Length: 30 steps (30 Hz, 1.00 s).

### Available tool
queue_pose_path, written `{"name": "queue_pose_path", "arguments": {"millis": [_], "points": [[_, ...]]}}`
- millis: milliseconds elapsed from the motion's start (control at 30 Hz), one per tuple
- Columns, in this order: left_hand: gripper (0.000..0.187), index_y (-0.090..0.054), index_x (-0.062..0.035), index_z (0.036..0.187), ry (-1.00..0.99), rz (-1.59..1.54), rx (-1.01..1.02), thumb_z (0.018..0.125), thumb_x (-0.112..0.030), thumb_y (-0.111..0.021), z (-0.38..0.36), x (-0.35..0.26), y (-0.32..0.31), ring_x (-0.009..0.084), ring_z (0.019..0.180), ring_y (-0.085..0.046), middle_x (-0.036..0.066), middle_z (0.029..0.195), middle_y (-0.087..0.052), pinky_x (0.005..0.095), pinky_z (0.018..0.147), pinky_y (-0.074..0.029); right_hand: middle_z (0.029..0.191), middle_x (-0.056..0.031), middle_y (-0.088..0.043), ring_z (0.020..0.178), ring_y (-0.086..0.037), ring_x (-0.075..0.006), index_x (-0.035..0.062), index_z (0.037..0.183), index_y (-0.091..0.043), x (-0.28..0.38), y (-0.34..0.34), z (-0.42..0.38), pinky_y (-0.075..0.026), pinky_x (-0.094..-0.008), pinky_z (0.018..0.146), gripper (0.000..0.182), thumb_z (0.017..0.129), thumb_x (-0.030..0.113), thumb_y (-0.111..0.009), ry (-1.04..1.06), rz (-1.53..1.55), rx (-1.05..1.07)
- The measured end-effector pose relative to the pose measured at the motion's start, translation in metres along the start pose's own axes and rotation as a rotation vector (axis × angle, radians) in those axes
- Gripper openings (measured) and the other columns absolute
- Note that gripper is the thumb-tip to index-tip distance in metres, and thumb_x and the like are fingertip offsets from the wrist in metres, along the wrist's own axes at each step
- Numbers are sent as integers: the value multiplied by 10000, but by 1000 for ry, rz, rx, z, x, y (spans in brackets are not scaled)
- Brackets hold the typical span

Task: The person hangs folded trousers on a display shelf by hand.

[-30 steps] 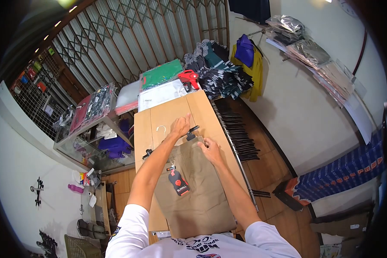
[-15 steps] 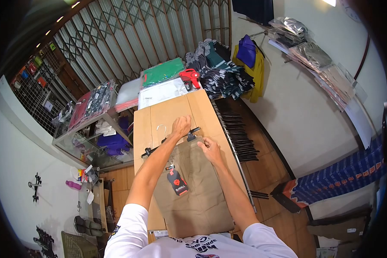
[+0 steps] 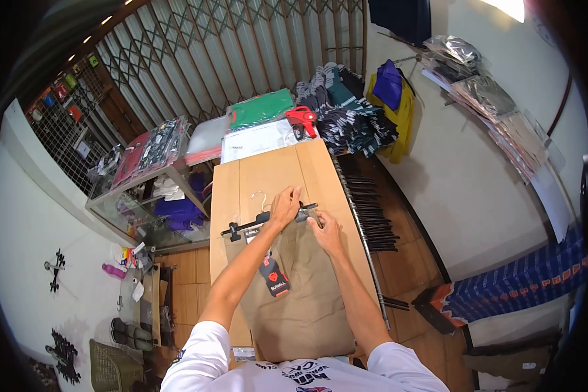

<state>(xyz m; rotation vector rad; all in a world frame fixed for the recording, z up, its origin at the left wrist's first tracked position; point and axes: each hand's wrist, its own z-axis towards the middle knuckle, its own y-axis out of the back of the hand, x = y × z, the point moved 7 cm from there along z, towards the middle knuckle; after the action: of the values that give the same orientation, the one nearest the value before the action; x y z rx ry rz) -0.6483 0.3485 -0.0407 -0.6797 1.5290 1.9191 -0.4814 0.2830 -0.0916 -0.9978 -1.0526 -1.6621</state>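
Khaki folded trousers (image 3: 300, 294) lie on the table in front of me, waistband toward the far side. A black clip hanger (image 3: 248, 227) with a metal hook lies across the waistband, its left clip sitting to the left of the cloth. My left hand (image 3: 285, 208) is closed around the hanger by its right clip (image 3: 303, 213). Just right of that clip, my right hand (image 3: 325, 230) pinches the corner of the waistband between thumb and fingers. A black and red tag (image 3: 274, 276) hangs on the trousers. My left hand partly hides the hanger bar.
A red tag gun or tape dispenser (image 3: 301, 120) lies at the table's far end by a green packaged garment (image 3: 261, 108). A rail of black hangers (image 3: 369, 209) runs along the right side. A glass display case (image 3: 144, 202) stands left.
The hanger has shifted and its right clip now meets the waistband's right corner. My left hand has come down onto the hanger by the clip. The camera view has shifted slightly.
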Motion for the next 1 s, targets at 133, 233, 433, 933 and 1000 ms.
{"name": "queue_pose_path", "arguments": {"millis": [133,233,433,933,1000], "points": [[279,-617,23,1005,-112,-144,-238,934,-247,-621,-50,6,41,357,852,-644,203,901,-662,417,790,-502,707,-121,-664,601,-578,-241,12,991,-685,-12,-2,2,-482,-379,707,311,823,266,-748,-6,-103,16],[351,-580,9,1120,-26,33,-451,864,-203,-693,-103,39,83,345,1025,-594,198,1085,-622,422,916,-455,749,-108,-666,646,-587,-182,10,1015,-674,-17,-1,2,-480,-344,704,300,835,239,-743,-88,-85,73],[555,-504,29,1282,335,-46,-537,882,-298,-707,-170,157,126,334,1126,-553,217,1222,-591,410,989,-420,904,-24,-681,803,-571,-60,-21,1146,-613,-40,-16,6,-452,-225,694,247,934,101,-650,-252,435,314],[299,-669,46,1045,280,-742,-278,980,-242,-617,-229,82,148,100,866,-570,47,949,-676,254,789,-458,930,-10,-686,782,-552,-35,-22,1073,-642,30,79,-97,-433,-202,688,210,952,150,-661,-318,513,64],[257,-674,34,1009,262,-833,-233,974,-216,-625,-247,70,146,88,845,-568,39,907,-678,251,764,-459,971,-27,-694,837,-586,-49,-32,1106,-640,45,102,-128,-461,-211,750,217,954,124,-650,-310,512,27]]}}
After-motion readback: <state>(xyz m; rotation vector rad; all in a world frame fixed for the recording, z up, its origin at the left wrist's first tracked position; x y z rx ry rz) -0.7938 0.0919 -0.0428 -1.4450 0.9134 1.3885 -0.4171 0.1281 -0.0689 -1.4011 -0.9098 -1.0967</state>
